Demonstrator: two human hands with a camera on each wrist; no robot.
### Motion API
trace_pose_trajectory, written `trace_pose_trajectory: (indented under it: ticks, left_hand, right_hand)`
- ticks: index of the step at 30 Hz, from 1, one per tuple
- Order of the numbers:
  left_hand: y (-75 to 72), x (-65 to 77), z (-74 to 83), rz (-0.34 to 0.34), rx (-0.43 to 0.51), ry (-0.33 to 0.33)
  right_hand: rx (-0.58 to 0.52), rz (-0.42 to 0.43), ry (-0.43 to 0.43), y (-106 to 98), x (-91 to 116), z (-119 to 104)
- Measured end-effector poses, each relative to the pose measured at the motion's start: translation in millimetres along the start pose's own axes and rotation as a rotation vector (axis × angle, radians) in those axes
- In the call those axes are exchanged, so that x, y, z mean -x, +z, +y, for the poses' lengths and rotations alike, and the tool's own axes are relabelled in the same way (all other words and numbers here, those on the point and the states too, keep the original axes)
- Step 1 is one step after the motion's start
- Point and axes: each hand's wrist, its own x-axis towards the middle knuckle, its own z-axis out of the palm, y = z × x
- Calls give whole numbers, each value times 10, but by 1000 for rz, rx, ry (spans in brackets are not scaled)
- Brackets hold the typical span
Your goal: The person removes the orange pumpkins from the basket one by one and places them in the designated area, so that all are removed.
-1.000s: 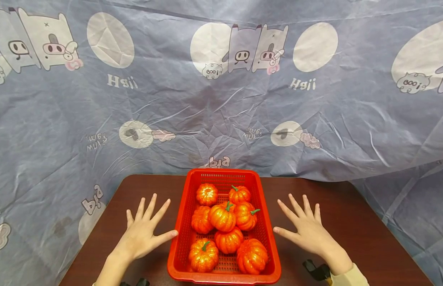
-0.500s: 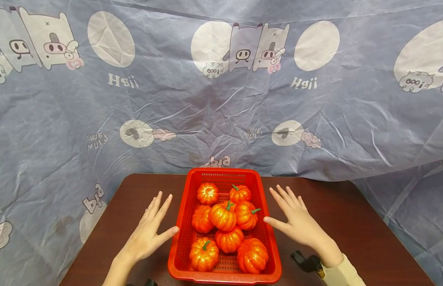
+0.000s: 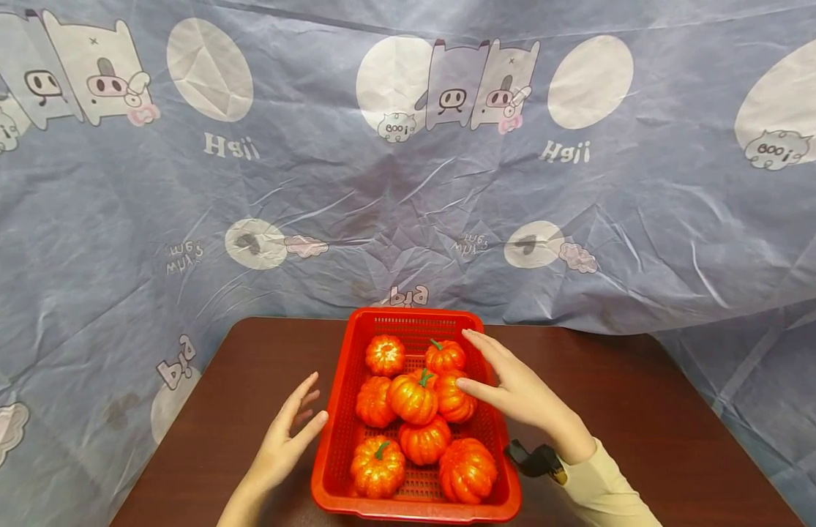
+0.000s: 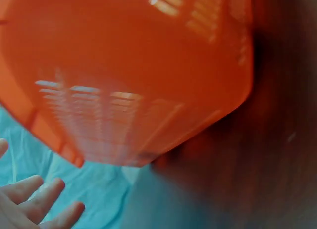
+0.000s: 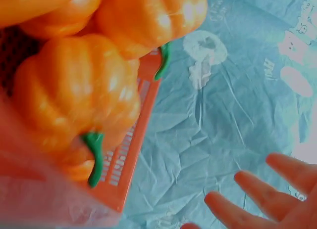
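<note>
Right hand [image 3: 521,384] hung over the basket [image 3: 414,510] edge, fingers loosely spread, thumb apart, pinching nothing — one pumpkin [image 3: 452,406] lay under the thumb, no contact made out. Left hand [image 3: 281,446] also held nothing, fingers slightly spread, thumb tip near the basket. All the pumpkins sat in it, between both sets of fingers. Probably light, stiff, a bit slippery — ribbed sides seemed the better hold, stems [image 5: 96,160] perhaps weak

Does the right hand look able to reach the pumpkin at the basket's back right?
Probably yes: the right hand hangs open over the basket's rim near that pumpkin, whose top looks uncovered.
</note>
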Motion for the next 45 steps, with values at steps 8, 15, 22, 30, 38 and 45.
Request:
trace_pose_trajectory:
  ticks: [8,15,22,30,38,45]
  left_hand:
    - [173,65,-166,32,276,-97]
    - [289,106,-245,34,348,-143]
    - [356,123,-265,54,457,-162]
    - [389,152,-276,51,489,-161]
    - [404,148,-274,63,477,-151]
    - [394,155,-283,46,486,-141]
  right_hand:
    - [-191,-97,-7,106,-252,-79]
    - [-404,-222,44,268,-403,-45]
    - [-579,-284,0,438,-514,40]
    - [-572,-410,-77,599,-572,110]
    - [-452,-450,-91,641,-556,121]
    - [-400,-454,-113,649,-530,165]
